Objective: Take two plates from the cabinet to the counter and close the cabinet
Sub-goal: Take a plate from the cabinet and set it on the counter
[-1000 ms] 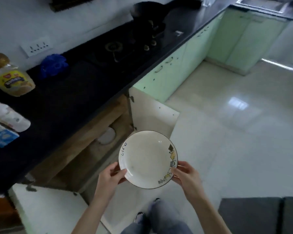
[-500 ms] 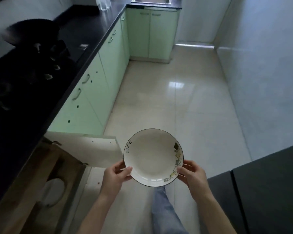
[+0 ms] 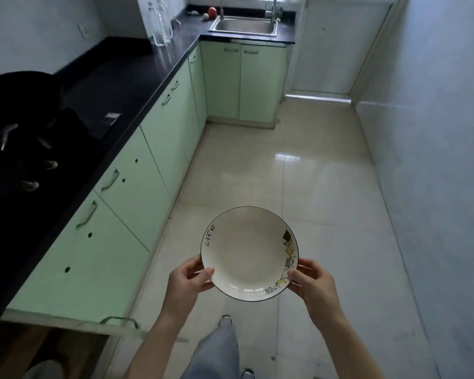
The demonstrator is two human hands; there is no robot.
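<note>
A white plate (image 3: 248,253) with a dark rim, the word "life" and small drawings on its edge is held level above the floor. My left hand (image 3: 186,283) grips its left edge and my right hand (image 3: 312,283) grips its right edge. The open cabinet (image 3: 39,348) sits at the bottom left, its green door (image 3: 74,283) swung out. A pale round shape (image 3: 43,369), possibly another plate, lies inside at the frame's bottom edge. The black counter (image 3: 115,86) runs along the left.
A dark wok and hob (image 3: 19,127) stand on the counter at left. Clear bottles (image 3: 160,26) stand farther back. A steel sink (image 3: 244,24) sits at the far end. Tiled floor (image 3: 298,173) stretches ahead, with a wall (image 3: 435,160) on the right.
The view has swung right and up, away from the open cabinet toward the far sink. The plate stays held in both hands in front of me.
</note>
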